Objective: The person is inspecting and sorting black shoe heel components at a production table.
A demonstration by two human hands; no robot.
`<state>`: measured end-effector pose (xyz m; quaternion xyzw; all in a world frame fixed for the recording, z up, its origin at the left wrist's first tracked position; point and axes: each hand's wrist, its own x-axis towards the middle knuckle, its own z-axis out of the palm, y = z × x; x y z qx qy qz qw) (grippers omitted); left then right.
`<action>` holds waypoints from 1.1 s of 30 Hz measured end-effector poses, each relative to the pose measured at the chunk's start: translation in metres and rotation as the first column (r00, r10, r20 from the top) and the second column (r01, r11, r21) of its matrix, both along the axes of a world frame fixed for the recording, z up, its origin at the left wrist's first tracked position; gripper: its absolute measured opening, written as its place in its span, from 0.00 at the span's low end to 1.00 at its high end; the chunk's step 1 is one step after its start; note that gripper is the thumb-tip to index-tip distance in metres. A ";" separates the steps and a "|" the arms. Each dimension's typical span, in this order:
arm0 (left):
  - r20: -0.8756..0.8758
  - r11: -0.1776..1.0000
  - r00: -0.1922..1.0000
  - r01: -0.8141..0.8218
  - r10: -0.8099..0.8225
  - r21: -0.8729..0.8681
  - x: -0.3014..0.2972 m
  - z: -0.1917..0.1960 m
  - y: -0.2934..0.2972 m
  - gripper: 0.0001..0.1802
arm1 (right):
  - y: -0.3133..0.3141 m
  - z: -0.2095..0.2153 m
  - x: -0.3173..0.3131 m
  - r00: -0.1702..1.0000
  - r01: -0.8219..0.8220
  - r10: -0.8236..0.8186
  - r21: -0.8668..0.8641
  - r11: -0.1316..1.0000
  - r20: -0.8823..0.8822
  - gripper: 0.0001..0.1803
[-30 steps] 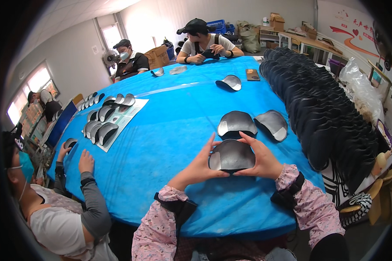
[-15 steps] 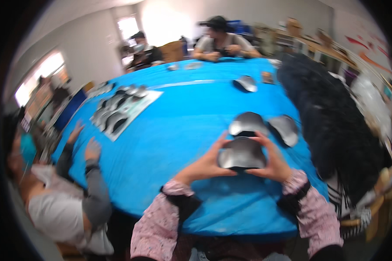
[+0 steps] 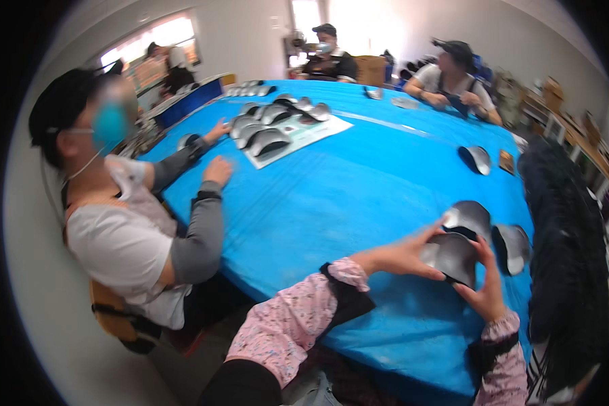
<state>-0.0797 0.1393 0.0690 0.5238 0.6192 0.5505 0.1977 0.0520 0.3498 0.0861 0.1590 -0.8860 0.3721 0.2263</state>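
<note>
Between my two hands is a curved silver-grey shell piece (image 3: 456,256) with a dark lower edge. My left hand (image 3: 413,253) grips its left side, thumb at the near edge and fingers at the far edge. My right hand (image 3: 487,291) closes around its right side. Directly beyond it, touching or nearly touching, sits a similar curved shell (image 3: 474,215) on the blue-covered table (image 3: 358,203). Another curved shell (image 3: 514,247) rests just right of my right hand's fingers.
A long black furry-looking heap (image 3: 565,223) lines the table's right side. Farther off are a single shell (image 3: 479,160) and a small brown block (image 3: 506,162). Several shells (image 3: 269,142) lie on a white sheet (image 3: 331,130). A co-worker (image 3: 128,223) sits at my left; others are across the table.
The view has swung left, so my hands and the shells appear farther right and the left co-worker shows more fully. Both hands keep hold of the same shell.
</note>
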 end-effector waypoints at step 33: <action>-0.527 0.973 0.838 -0.216 0.140 -0.086 0.008 -0.004 0.002 0.62 | -0.013 -0.004 -0.004 0.999 0.043 -0.043 0.130 0.991 -0.004 0.66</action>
